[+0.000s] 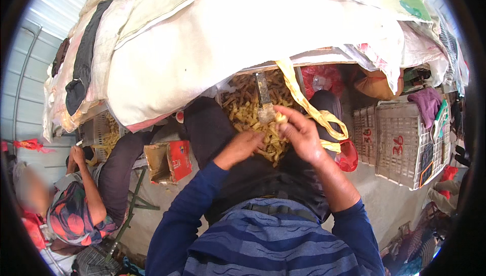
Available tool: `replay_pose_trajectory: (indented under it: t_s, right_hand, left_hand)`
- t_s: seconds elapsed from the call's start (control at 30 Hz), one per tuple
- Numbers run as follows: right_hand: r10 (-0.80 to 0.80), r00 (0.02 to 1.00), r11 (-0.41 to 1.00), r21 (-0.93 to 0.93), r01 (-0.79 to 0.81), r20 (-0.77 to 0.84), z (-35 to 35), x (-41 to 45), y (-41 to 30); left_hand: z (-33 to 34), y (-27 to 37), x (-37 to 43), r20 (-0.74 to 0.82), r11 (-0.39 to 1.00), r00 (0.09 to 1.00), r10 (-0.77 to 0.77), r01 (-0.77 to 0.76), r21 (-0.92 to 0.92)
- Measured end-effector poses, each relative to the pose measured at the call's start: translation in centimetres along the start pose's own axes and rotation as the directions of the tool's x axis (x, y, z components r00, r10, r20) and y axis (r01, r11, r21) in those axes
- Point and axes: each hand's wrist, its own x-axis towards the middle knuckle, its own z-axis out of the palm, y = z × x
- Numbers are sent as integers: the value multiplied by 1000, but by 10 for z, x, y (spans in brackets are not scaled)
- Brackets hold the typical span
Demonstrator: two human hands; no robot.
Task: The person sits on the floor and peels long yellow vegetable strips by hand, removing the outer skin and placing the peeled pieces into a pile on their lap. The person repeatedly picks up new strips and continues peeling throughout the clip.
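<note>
My right hand (302,133) pinches a small pale yellow piece (280,118) between thumb and fingers, close to the tip of a dark flat metal bar (262,90). The bar juts from under the table edge, and its near end is pale and crusted. My left hand (245,145) rests low over a heap of short yellow-brown pieces (273,148) between my thighs; its fingertips are partly hidden, so whether they grip a piece is unclear. Farther in, under the cloth, the heap looks browner. A yellow cloth strap (294,82) hangs down beside my right hand.
White cloth (243,29) covers the table ahead. To the left are an open red cardboard box (169,162) and a seated person (76,204) with hands raised near a crate (100,133). Stacked plastic crates (395,145) and a red plastic container (346,156) stand right.
</note>
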Motion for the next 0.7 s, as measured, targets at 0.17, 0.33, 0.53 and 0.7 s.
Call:
replay_pose_trajectory:
  t_s: [0.17, 0.33, 0.53, 0.7]
  right_hand:
    - [-42, 988, 938, 346, -13, 150, 56, -43, 0]
    - [-271, 865, 955, -7, 296, -423, 38, -52, -15]
    - [-470, 776, 859, -422, 291, -422, 27, -44, -7]
    - [-532, 807, 690, -684, 238, -257, 15, -44, -6]
  left_hand:
    - [39, 13, -12, 304, 545, 857, 416, 33, -838]
    - [46, 84, -35, -101, 838, 948, 301, -314, -447]
    - [48, 120, -65, -193, 636, 647, 738, -570, 520]
    - [50, 108, -65, -218, 694, 693, 687, -538, 479]
